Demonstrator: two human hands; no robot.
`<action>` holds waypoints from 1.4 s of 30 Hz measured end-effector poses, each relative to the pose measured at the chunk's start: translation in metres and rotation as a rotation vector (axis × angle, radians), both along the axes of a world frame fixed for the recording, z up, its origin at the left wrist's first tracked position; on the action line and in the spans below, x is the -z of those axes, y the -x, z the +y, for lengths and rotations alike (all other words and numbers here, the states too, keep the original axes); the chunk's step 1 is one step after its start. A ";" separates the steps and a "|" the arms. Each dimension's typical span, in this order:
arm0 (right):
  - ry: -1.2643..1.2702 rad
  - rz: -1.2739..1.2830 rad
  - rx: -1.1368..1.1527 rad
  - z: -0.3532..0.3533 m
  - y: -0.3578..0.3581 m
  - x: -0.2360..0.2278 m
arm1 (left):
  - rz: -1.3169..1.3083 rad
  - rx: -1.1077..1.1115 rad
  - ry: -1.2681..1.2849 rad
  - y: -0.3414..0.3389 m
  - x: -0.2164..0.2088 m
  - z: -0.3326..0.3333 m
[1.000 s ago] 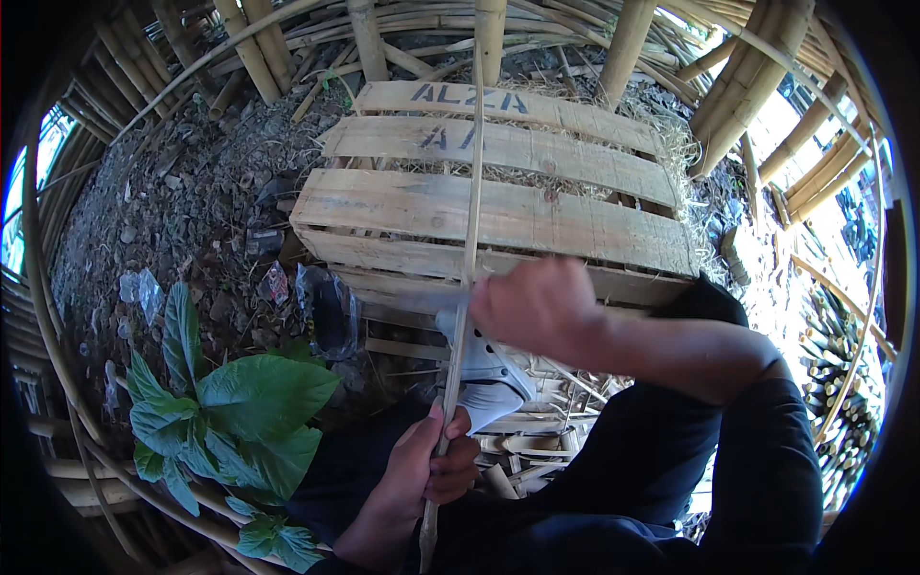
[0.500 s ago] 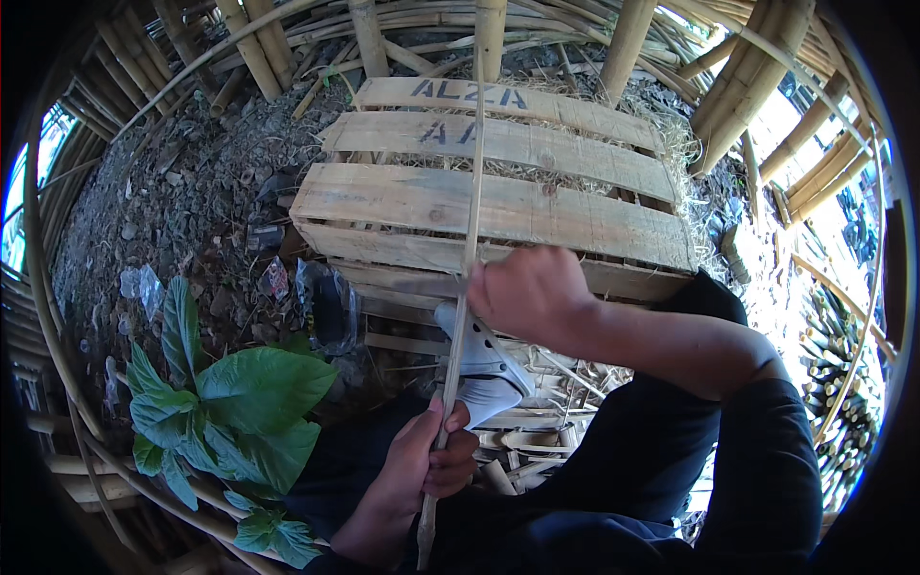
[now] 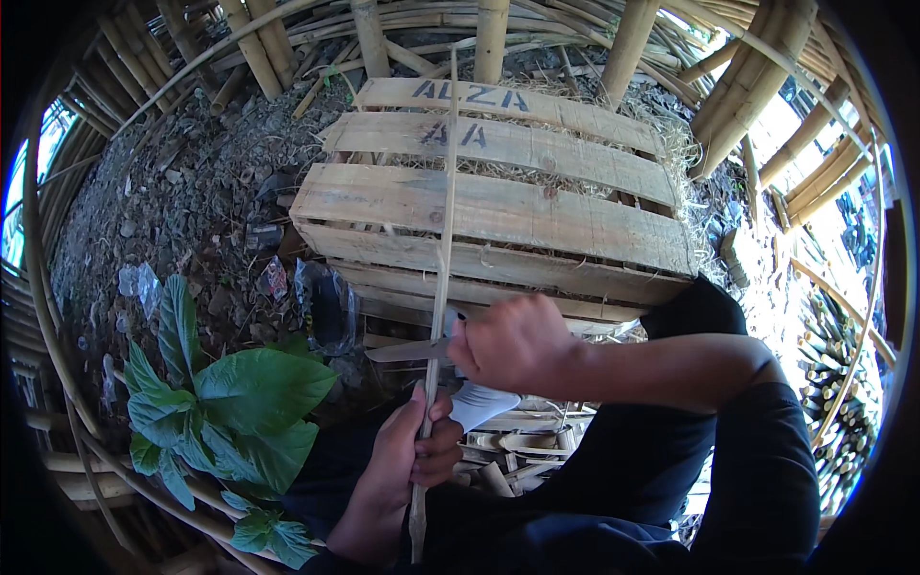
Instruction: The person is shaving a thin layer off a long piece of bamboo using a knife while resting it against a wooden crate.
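A long, thin bamboo strip [image 3: 448,201] runs from my lap away over a wooden crate [image 3: 537,206]. My left hand [image 3: 407,450] is closed round the strip near its lower end. My right hand [image 3: 522,340] grips a knife [image 3: 402,354] whose handle is mostly hidden in the fist. The blade points left and lies across the strip, just above my left fingers. A small sliver curls off the strip a little above the blade. Behind my hands, a white shoe [image 3: 479,407] is partly covered.
A leafy green plant [image 3: 259,393] grows at the lower left. Plastic scraps [image 3: 142,287] lie on the stony ground. Bamboo posts [image 3: 489,43] stand along the back. Cut bamboo pieces [image 3: 834,412] are piled at the right, with straw about the crate.
My right hand has drawn the knife down along the strip, closer to my left hand. The strip's far end has swung left, and my left hand has shifted slightly left.
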State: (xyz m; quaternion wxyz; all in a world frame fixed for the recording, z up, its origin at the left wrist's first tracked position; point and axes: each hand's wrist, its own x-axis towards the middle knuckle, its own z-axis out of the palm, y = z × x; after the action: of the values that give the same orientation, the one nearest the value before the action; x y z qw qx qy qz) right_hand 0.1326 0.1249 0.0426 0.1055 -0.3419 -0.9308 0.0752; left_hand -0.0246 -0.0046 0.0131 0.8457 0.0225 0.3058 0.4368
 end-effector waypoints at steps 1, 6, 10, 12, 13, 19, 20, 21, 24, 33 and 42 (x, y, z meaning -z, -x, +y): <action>0.042 -0.071 0.017 -0.009 0.004 -0.009 | 0.002 0.000 -0.003 0.001 0.000 -0.001; -0.075 -0.006 -0.093 0.004 -0.001 -0.005 | 0.013 0.000 -0.008 0.001 0.000 -0.002; 0.028 -0.031 -0.163 -0.005 0.004 -0.005 | 0.057 0.006 -0.016 0.001 0.000 0.000; -0.069 -0.001 -0.055 0.012 0.004 -0.002 | -0.015 -0.004 -0.021 0.000 0.001 -0.002; -0.028 0.020 0.031 -0.001 0.008 0.002 | -0.018 -0.009 -0.020 -0.002 0.000 -0.003; -0.271 0.154 -0.063 0.002 0.003 0.006 | -0.011 -0.045 0.004 -0.002 -0.005 0.001; -0.049 0.035 -0.009 0.001 0.006 0.000 | -0.013 -0.048 0.005 -0.003 -0.004 0.000; 0.033 0.033 -0.099 -0.010 0.004 -0.001 | 0.013 -0.035 0.025 -0.004 -0.003 -0.002; -0.270 0.104 -0.036 0.010 0.000 0.007 | 0.015 -0.030 0.019 -0.003 -0.004 0.000; -0.187 0.051 0.048 0.030 0.005 -0.002 | -0.069 -0.017 -0.018 0.003 -0.002 -0.007; -0.067 -0.075 0.128 0.022 0.007 -0.007 | -0.043 -0.019 0.002 -0.002 -0.004 -0.006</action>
State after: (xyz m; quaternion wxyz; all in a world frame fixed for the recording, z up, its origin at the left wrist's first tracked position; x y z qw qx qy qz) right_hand 0.1258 0.1467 0.0497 0.0867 -0.3994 -0.9123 0.0243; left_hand -0.0229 -0.0104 0.0168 0.8478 0.0095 0.2884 0.4449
